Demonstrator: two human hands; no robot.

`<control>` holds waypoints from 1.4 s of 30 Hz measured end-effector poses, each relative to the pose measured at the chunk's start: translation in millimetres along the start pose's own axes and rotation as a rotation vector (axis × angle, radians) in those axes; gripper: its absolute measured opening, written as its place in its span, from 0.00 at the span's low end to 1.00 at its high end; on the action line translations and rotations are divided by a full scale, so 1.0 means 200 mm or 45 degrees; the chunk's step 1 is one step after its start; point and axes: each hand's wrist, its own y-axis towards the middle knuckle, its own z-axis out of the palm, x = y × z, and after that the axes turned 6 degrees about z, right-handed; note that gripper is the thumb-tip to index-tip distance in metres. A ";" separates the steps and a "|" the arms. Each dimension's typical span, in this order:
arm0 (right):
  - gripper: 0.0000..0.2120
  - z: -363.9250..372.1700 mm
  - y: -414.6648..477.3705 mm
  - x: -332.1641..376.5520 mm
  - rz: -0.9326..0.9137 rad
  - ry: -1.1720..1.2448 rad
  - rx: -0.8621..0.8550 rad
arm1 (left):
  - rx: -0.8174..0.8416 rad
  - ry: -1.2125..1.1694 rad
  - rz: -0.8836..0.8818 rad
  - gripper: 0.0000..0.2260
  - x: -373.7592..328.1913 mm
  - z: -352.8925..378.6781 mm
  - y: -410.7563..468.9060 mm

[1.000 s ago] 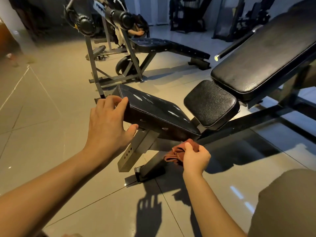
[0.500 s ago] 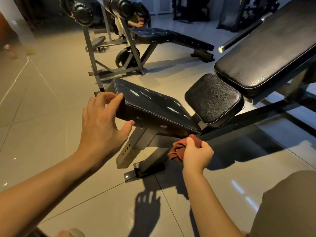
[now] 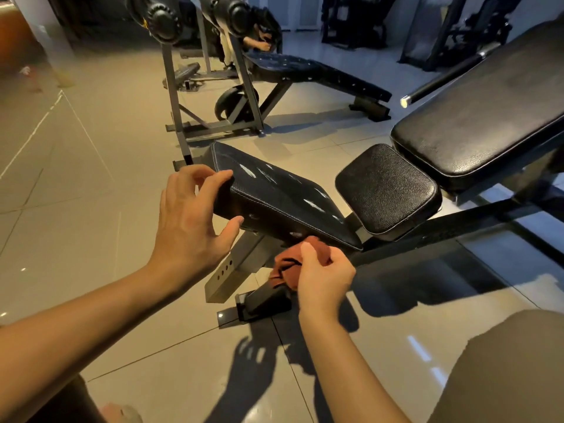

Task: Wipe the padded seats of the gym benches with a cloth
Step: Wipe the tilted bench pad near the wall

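A black padded bench pad (image 3: 283,196) with wet streaks slopes down toward me at the centre. My left hand (image 3: 195,221) holds its near left corner, fingers over the top edge and thumb under the side. My right hand (image 3: 323,276) grips a bunched rust-brown cloth (image 3: 287,267) just below the pad's near right edge. To the right are a small square black seat pad (image 3: 387,190) and a long inclined black back pad (image 3: 488,111) of the same bench.
A grey steel post with holes (image 3: 232,270) and a foot plate (image 3: 259,303) support the pad. Another black bench (image 3: 314,74) on a rack with roller pads (image 3: 161,19) stands behind. A bar end (image 3: 406,102) sticks out at right. The floor is glossy tile.
My left hand has slid back along the pad's corner, its fingers now curling at the top edge. My right hand with the cloth stays under the pad's near edge.
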 end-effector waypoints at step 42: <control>0.05 0.18 -0.14 0.04 -0.194 -0.215 -0.214 | -0.109 0.038 0.276 0.36 0.17 0.11 -0.04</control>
